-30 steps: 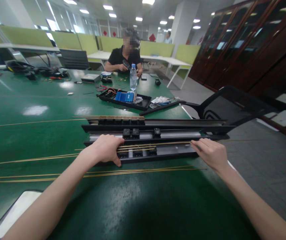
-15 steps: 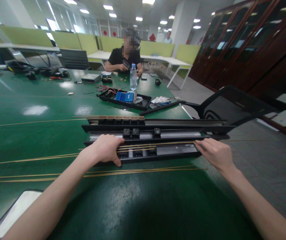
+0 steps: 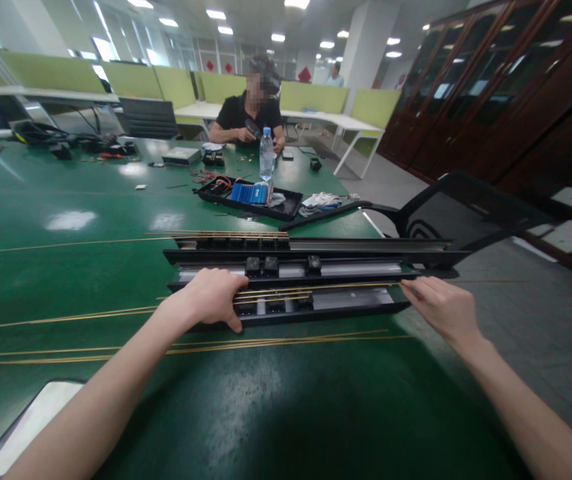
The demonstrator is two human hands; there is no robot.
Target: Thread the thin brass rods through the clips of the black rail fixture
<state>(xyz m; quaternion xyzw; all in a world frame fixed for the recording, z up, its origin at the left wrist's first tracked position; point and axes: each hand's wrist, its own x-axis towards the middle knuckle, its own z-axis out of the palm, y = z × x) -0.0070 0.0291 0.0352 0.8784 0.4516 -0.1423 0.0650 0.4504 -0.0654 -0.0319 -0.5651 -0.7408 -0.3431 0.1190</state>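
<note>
My left hand (image 3: 216,297) grips the nearest black rail (image 3: 326,315) near its left end, thumb on the near edge and fingers over the far side. Thin brass rods (image 3: 281,294) lie along this rail, over several small black blocks (image 3: 275,304), and pass under my left hand. Pinched in my right hand (image 3: 433,300), past the rail's right end, is the tip of one brass rod. Behind is a second rail (image 3: 346,269) with black blocks on it, and a third rail (image 3: 366,245) carries more rods. Loose rods (image 3: 286,342) lie in front on the green table.
A black tray (image 3: 286,212) with a blue item, a bottle (image 3: 266,157) and gloves (image 3: 322,203) stand farther back. A person in black (image 3: 246,117) sits across the table (image 3: 116,213). A chair (image 3: 466,213) is at the right, a white-topped object (image 3: 31,427) at the lower left.
My right hand has moved a little to the right with the rod's end. The near rail's right end also shows slightly farther right. My left hand has stayed in place.
</note>
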